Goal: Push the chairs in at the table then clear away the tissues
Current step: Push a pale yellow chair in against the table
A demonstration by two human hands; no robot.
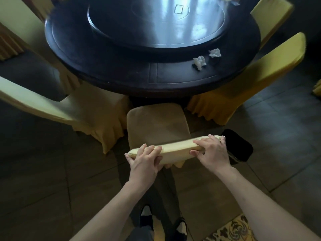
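Note:
A yellow-covered chair (156, 126) stands right in front of me, its seat partly under the round dark table (121, 79). My left hand (144, 159) grips the left end of its backrest top. My right hand (211, 150) grips the right end. Two crumpled white tissues lie on the table's near right rim, one (200, 62) closer to me and one (215, 53) behind it. Another tissue (198, 29) rests on the glass turntable (156, 20), and more tissues (229, 0) show at the far edge.
A yellow-covered chair (83, 112) stands at the left of the table and another (251, 75) at the right. A third chair back (271, 13) shows at the far right. A black bin (239, 146) sits on the tiled floor beside my right hand.

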